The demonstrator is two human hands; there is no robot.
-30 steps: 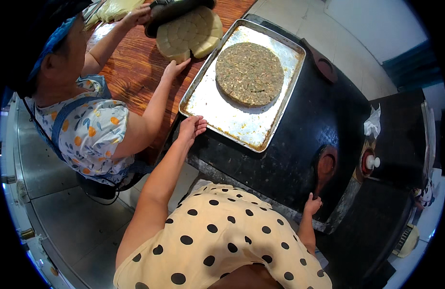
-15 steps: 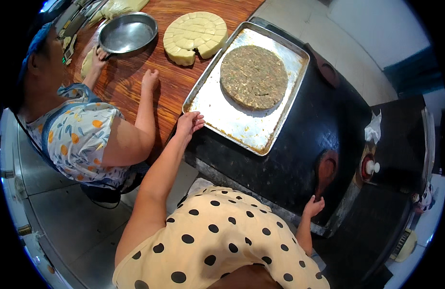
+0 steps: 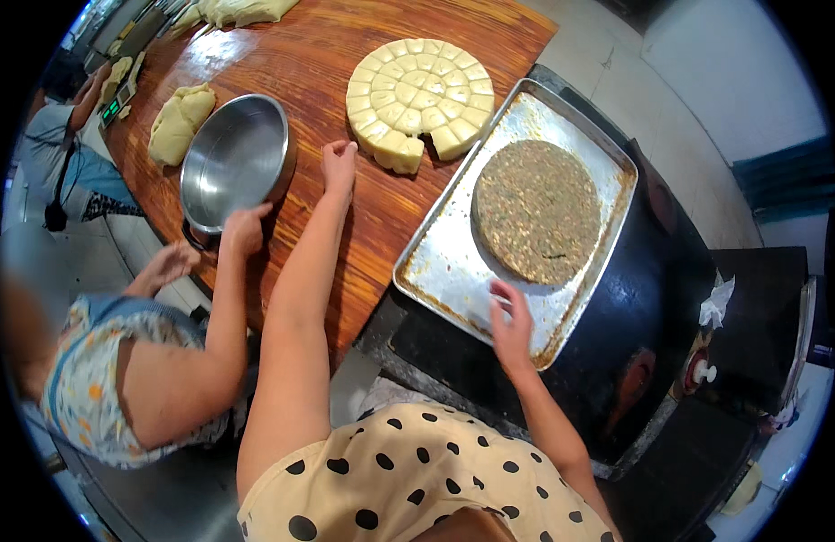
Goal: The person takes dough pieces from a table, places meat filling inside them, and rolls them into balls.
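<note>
My left hand [image 3: 339,167] is over the wooden table, its fingers curled closed with nothing visible in them. Just beyond it lies a pale yellow dough round [image 3: 417,95], scored into blocks, with a gap at its near edge. My right hand [image 3: 512,323], slightly blurred, has thumb and fingers apart above the near side of a metal baking tray [image 3: 435,262]. On that tray rests a thick brown disc of flecked, chunky mixture [image 3: 539,212], close to my right fingertips; contact cannot be made out.
At left, a co-worker's hand [image 3: 244,230] is at a round metal pan [image 3: 237,163], beside a dough lump [image 3: 182,122]. The tray sits on a black surface [image 3: 670,298] with a brown wooden paddle-shaped tool [image 3: 632,384]. Another person [image 3: 51,149] is at the far left.
My left hand has left the tray's corner for the table near the dough round. My right hand has moved from the paddle-shaped tool to the tray. The co-worker's pan has come nearer.
</note>
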